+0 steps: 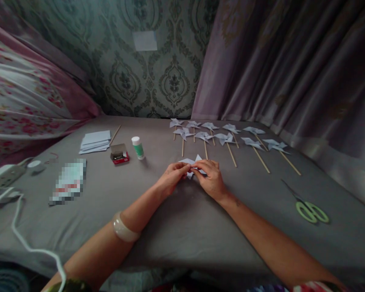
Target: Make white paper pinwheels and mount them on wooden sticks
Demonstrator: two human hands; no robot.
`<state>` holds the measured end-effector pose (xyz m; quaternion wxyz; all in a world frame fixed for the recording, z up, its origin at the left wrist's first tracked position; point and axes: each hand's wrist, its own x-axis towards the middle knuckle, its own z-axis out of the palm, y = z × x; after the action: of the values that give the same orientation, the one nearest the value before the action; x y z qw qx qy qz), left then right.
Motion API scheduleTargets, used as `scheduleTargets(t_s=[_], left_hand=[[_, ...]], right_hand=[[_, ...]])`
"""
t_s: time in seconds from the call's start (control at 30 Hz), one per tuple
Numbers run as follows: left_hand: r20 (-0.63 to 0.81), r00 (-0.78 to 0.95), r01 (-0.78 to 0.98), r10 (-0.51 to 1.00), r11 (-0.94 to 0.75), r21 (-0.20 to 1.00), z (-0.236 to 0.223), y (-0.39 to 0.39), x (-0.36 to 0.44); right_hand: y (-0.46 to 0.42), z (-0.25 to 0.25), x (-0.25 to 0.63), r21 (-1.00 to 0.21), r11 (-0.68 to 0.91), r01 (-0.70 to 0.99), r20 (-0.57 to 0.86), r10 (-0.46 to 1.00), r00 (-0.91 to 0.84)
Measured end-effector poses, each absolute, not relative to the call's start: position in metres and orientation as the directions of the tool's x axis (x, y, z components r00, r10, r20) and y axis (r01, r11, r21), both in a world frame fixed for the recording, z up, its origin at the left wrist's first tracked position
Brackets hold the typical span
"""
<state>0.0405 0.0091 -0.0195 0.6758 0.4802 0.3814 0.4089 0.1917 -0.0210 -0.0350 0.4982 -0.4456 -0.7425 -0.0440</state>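
Both hands meet over a white paper pinwheel (198,157) at the middle of the table, and its points stick out around my fingers. My left hand (174,175) pinches it from the left, thumb and fingertips pressed at the centre. From the other side my right hand (211,175) closes its thumb and index finger on the same spot. Whatever lies between the fingertips is too small to make out. No stick shows under this pinwheel. Behind my hands, several finished-looking pinwheels (226,138) on wooden sticks lie in two rows.
Green-handled scissors (312,212) lie at right. To the left are a glue stick (138,148), an opened small red box (120,155) of metallic bits, stacked white paper (95,142), a wooden stick (115,135), a blurred packet (69,181) and a power strip (6,177) with a white cable.
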Motion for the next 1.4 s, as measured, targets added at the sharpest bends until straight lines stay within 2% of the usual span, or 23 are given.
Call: scheduleTargets(t_s=[0.27,0.4,0.5,0.6,0.7,0.77,0.93,1.3,1.4], left_hand=[[-0.1,0.391,-0.102,0.915,0.151,0.983,-0.023,0.01,0.039],[-0.068,0.34,-0.017,0.938,0.079,0.997,-0.021,0.013,0.035],[-0.019,0.206,0.124,0.978,-0.006,0.992,-0.021,0.019,0.029],[0.065,0.083,0.368,0.994,-0.091,0.925,-0.022,0.025,0.022],[0.075,0.079,0.587,0.994,-0.107,0.802,-0.022,0.029,0.02],[0.046,0.126,0.659,0.991,-0.118,0.743,-0.022,0.03,0.023],[0.097,0.149,0.664,0.984,-0.172,0.727,-0.025,0.033,0.039],[0.05,-0.027,0.705,0.998,-0.016,0.709,-0.026,0.029,0.058],[0.037,-0.055,0.666,0.998,0.008,0.746,-0.024,0.028,0.059]], right_hand=[[-0.019,-0.037,0.194,-0.419,0.599,0.682,0.721,0.676,-0.15],[-0.017,-0.035,0.197,-0.506,0.582,0.636,0.687,0.718,-0.111],[-0.012,-0.037,0.203,-0.64,0.499,0.585,0.638,0.769,0.042],[-0.007,-0.04,0.21,-0.762,0.411,0.501,0.56,0.806,0.19],[-0.002,-0.043,0.215,-0.822,0.371,0.431,0.509,0.818,0.267],[0.0,-0.045,0.217,-0.835,0.365,0.412,0.497,0.822,0.279],[0.001,-0.048,0.218,-0.806,0.387,0.448,0.522,0.822,0.229],[-0.002,-0.044,0.216,-0.746,0.432,0.506,0.577,0.799,0.169],[-0.001,-0.044,0.215,-0.754,0.428,0.498,0.572,0.8,0.179]])
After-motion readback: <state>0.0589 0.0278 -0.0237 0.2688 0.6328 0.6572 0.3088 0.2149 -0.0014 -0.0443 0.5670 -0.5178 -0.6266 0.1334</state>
